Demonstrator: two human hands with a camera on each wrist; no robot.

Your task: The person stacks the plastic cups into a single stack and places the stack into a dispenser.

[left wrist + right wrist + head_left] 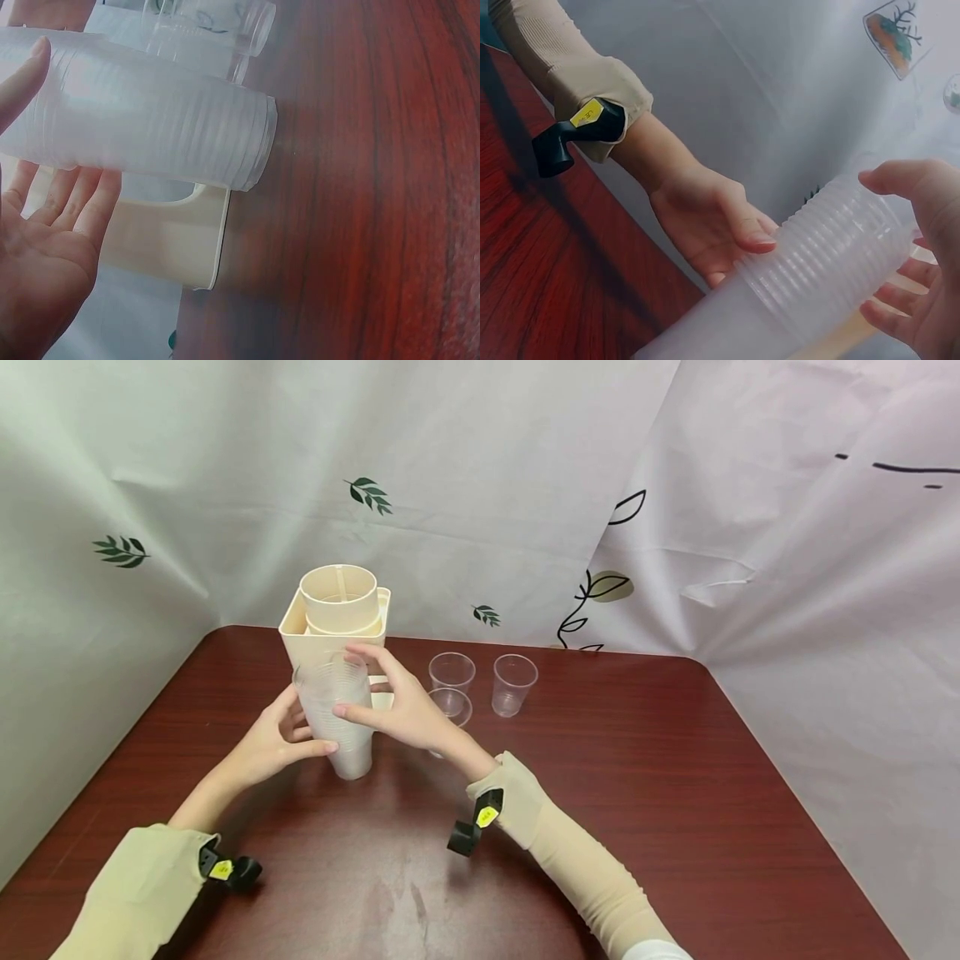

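Note:
A tall stack of clear plastic cups [351, 753] stands slightly tilted in front of a cream holder [298, 650]. My left hand [258, 745] holds the stack low down from the left, its thumb in front and fingers behind. Higher up, my right hand [411, 708] holds it from the right, thumb across the front. In the left wrist view the ribbed rims of the nested cups [172, 112] show above the palm. In the right wrist view the right thumb lies near the top of the stack [821, 251], with the fingers partly hidden behind it.
Three single clear cups stand right of the stack: one at the right [514, 689], one behind [452, 670], and one nearer [459, 714], partly hidden by the right hand. The cream holder carries a round cylinder [341, 610]. A curtain [480, 485] hangs behind the brown table [637, 793].

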